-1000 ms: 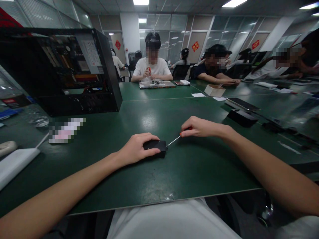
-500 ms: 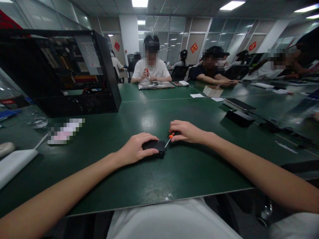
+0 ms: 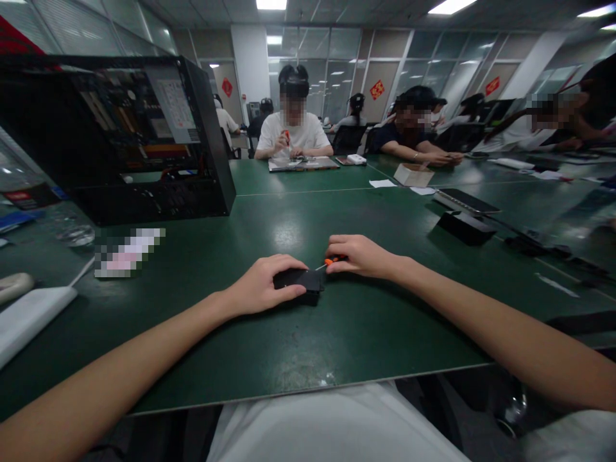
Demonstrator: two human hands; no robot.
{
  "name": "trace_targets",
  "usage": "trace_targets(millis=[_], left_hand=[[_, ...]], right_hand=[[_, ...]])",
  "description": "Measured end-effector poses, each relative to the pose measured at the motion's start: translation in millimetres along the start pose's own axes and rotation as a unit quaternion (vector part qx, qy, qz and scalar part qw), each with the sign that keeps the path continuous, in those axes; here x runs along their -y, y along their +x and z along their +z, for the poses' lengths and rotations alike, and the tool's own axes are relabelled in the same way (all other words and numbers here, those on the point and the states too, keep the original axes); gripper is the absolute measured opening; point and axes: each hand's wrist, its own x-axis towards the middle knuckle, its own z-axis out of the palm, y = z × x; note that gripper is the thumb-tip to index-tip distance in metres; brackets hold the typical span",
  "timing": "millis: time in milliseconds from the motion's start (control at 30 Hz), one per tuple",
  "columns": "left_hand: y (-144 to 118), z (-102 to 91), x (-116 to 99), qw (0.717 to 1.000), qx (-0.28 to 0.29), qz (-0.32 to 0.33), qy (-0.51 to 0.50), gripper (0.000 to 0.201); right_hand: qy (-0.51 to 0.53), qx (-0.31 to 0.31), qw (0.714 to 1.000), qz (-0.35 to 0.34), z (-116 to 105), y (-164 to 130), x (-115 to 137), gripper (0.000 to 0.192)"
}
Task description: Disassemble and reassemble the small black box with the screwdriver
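A small flat black device point(image 3: 301, 282) lies on the green table point(image 3: 308, 346) in front of me. My left hand point(image 3: 262, 285) rests over its left part and holds it down. My right hand point(image 3: 360, 255) grips a small screwdriver point(image 3: 329, 261) with an orange collar. The screwdriver's thin shaft points left and down, and its tip meets the device's right end. Most of the handle is hidden inside my fingers.
An open black computer case point(image 3: 120, 138) stands at the back left. A white flat object point(image 3: 29, 317) and a plastic bottle point(image 3: 62, 221) lie at the left edge. A black box point(image 3: 464, 226) and a phone point(image 3: 469, 201) sit to the right. Other people work at the far tables.
My right hand has moved left toward the device, sliding down the screwdriver until only a short piece of shaft shows. My left hand has stayed on the device.
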Motion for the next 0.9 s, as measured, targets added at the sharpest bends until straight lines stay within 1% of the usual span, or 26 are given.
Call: trace_targets(millis=[133, 233, 333, 400, 633, 733, 900], left_hand=[[-2, -11.6, 6, 0.999, 0.021, -0.022, -0.017, 0.038], [-6, -17.3, 14, 0.997, 0.025, -0.06, -0.032, 0.041], [-8, -16.6, 18, 0.996, 0.013, -0.084, -0.034, 0.045], [-8, -13.9, 17, 0.995, 0.004, -0.09, -0.03, 0.046], [-6, -7.5, 12, 0.993, -0.009, -0.109, -0.035, 0.049], [-6, -7.0, 13, 0.993, -0.012, -0.11, -0.039, 0.049], [-6, -6.0, 12, 0.994, -0.02, -0.103, -0.044, 0.049]], right_hand=[[0.01, 0.011, 1.0, -0.003, -9, -2, 2, 0.057], [-0.002, -0.004, 1.0, -0.007, -20, -6, 4, 0.055], [-0.021, -0.023, 1.0, -0.006, -26, -8, 6, 0.052], [-0.012, -0.025, 1.0, -0.009, -24, -8, 8, 0.051], [0.07, -0.005, 0.997, -0.024, -3, -2, 19, 0.041], [0.104, -0.005, 0.994, -0.019, -1, -1, 19, 0.039], [0.167, 0.011, 0.986, 0.009, -2, -1, 15, 0.039]])
